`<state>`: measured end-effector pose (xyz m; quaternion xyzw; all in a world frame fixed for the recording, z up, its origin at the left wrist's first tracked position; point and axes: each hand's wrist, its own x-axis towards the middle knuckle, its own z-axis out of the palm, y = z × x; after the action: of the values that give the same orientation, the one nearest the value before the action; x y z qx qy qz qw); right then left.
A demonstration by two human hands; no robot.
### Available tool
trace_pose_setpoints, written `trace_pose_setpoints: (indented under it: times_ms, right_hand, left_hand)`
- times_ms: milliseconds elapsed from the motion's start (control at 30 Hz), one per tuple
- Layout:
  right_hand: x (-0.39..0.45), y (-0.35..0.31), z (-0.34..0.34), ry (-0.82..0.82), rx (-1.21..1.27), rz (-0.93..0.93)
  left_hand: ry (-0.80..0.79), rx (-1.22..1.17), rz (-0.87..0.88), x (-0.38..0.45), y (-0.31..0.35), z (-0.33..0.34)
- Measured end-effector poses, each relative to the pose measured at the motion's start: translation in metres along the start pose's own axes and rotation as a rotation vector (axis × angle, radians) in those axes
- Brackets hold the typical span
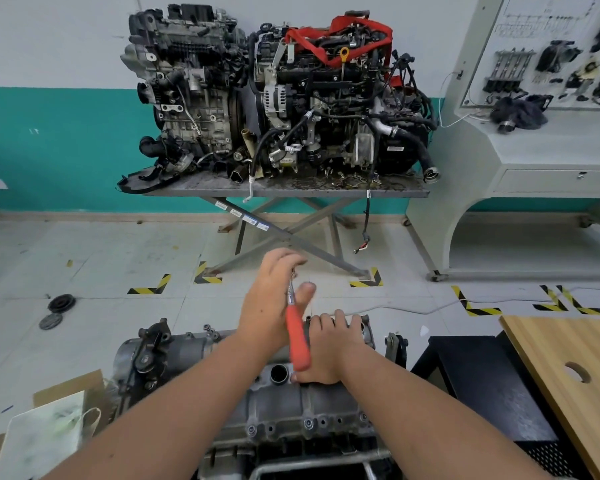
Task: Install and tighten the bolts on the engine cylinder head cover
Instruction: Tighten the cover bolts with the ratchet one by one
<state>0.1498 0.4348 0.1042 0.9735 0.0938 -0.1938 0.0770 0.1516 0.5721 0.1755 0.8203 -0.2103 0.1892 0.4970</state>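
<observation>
The cover (284, 407) lay at 6 o'clock, low in the view, with several bolts (308, 424) seated along its near edge. The left hand (274, 299) was raised above it, fingers curled round the metal shaft of a ratchet (298, 337), whose orange handle slanted down toward 5 o'clock. The right hand (333, 348) rested on the cover's far end, fingers curled over its edge, gripping it. At 12 o'clock two engines (278, 95) stood on a scissor-legged surface (291, 192) against the wall. At 2 o'clock stood a parts board (548, 57), at 4 o'clock a wooden surface (568, 368), and at 8 o'clock a cardboard box (49, 417).
</observation>
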Motion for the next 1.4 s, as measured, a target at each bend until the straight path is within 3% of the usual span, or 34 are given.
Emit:
trace_pose_setpoints:
  times_ms: [100, 167, 233, 467, 600, 767, 900, 1000, 1067, 1233, 1400]
  right_hand:
    - [0.003, -0.001, -0.001, -0.011, 0.004, 0.015]
    - [0.004, -0.001, 0.0, -0.009, 0.0, 0.013]
    - [0.004, -0.001, 0.001, -0.018, 0.0, 0.015]
    - [0.003, -0.001, 0.001, -0.015, -0.008, 0.009]
    - [0.003, 0.0, 0.002, -0.006, 0.009, 0.004]
    - [0.002, 0.0, 0.004, 0.008, 0.017, 0.003]
    - [0.002, 0.0, 0.002, 0.0, 0.007, 0.005]
    - [0.003, 0.0, 0.002, -0.01, 0.006, 0.008]
    - [0.003, 0.0, 0.002, -0.006, 0.004, 0.009]
    - [0.0, -0.001, 0.0, 0.006, 0.019, 0.006]
    - [-0.001, 0.0, -0.004, -0.035, 0.018, -0.025]
  left_hand:
    - [0.146, -0.595, -0.54, 0.001, 0.009, 0.013]
    - [0.215, -0.757, -0.7, 0.008, 0.01, 0.012]
    - [0.194, -0.835, -0.744, 0.014, 0.009, 0.004]
    - [-0.213, -0.511, -0.674, 0.039, 0.008, -0.026]
    - [-0.335, -0.304, -0.699, 0.054, 0.016, -0.03]
    - [-0.482, -0.066, -0.592, 0.065, 0.028, -0.028]
    - [-0.578, 0.374, -0.332, 0.075, 0.035, -0.031]
    - [-0.538, 0.726, -0.077, 0.069, 0.034, -0.029]
    - [-0.444, 0.832, 0.111, 0.058, 0.027, -0.026]
    - [-0.062, 0.598, 0.298, 0.033, 0.005, -0.018]
    - [0.082, 0.387, 0.197, 0.018, -0.006, -0.003]
